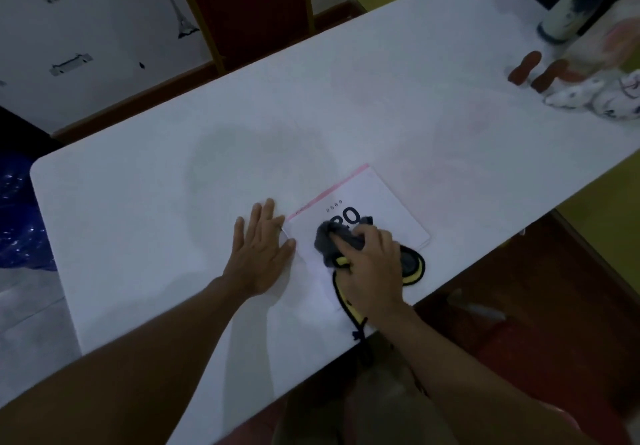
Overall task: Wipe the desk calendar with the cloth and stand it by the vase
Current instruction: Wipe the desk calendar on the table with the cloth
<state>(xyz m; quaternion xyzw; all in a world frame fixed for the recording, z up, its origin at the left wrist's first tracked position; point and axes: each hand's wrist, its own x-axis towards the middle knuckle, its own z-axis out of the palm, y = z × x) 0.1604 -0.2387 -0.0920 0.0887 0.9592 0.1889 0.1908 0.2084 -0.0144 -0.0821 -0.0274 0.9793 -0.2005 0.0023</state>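
The white desk calendar [381,199] lies flat on the white table [173,185] near its front edge, with dark print and a pink strip along one side. My right hand [372,271] grips a bunched grey cloth with yellow and black trim [330,240] and presses it on the calendar's face. My left hand [261,250] rests flat on the table, fingers straight, its fingertips at the calendar's left edge. The vase [575,5], white with dark blue marks, stands at the far right corner.
Beside the vase lie two brown cylinders [524,65] and a heap of white patterned fabric [595,96]. A white cabinet with drawings and a dark red panel stand beyond the table's far edge. The table's front edge runs just behind my right wrist.
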